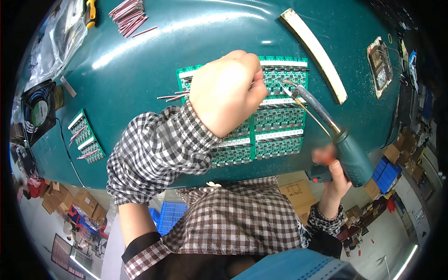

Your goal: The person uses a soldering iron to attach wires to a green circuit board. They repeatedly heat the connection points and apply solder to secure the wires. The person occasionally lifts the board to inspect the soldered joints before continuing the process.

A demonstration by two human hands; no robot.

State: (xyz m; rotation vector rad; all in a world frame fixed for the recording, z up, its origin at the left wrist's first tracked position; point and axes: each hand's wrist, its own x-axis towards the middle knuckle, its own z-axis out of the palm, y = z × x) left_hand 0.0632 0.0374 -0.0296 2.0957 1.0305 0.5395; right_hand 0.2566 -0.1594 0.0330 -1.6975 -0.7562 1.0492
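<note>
Blue mask (298,267) nearest, lower edge. From left: black fan (37,112); small green circuit board (87,140); bundle of reddish wires (128,17) near table's (140,88) far edge; left hand (228,91) over large green circuit panel (280,122), fingers curled closed, cannot tell on what; right hand (337,181), well apart, clamped around green soldering gun (351,151), tip at panel's upper right; curved white strip (317,53) beyond.
</note>
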